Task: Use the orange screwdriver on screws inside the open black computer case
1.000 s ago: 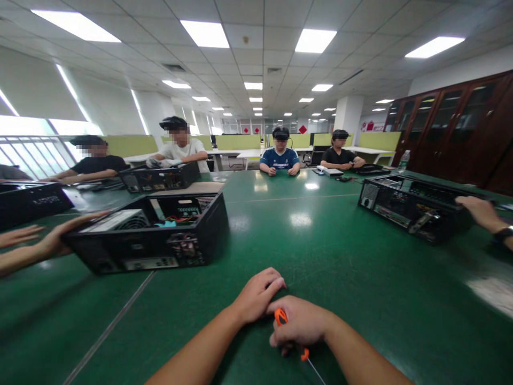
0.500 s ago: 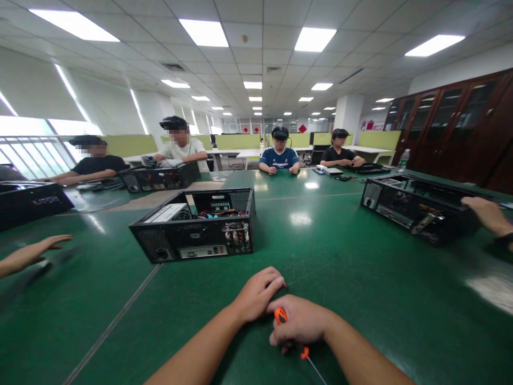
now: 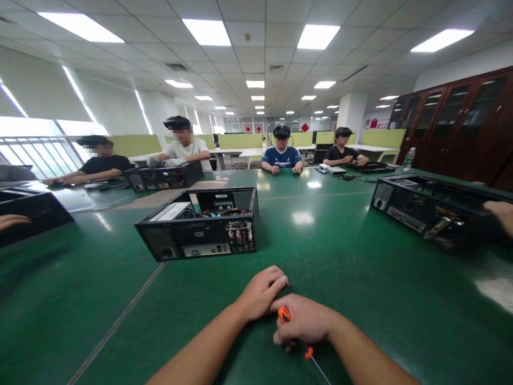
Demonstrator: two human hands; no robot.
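My right hand [image 3: 306,321] is closed around a screwdriver [image 3: 285,315] with an orange and black handle. Its thin metal shaft points down toward the bottom edge, and the palm hides part of the handle. Just left of it, my left hand [image 3: 264,291] rests on the green tabletop [image 3: 340,267], loosely curled with the thumb against the fingers and no tool showing. The two hands touch or nearly touch. Beyond them stands an open black computer case [image 3: 200,230], lying on its side, with a power supply [image 3: 170,211] and coloured cables [image 3: 220,213] inside.
To the right, a co-worker's hand [image 3: 499,214] is at another open computer case [image 3: 428,214]. A co-worker's hand [image 3: 14,220] reaches to a black case [image 3: 44,216] at far left. Several people sit across the table. A bottle [image 3: 409,159] stands at back right.
The co-worker's hand at left has moved from over the table to the black case. My view has shifted slightly; my hands keep their pose, the screwdriver still in the right one.
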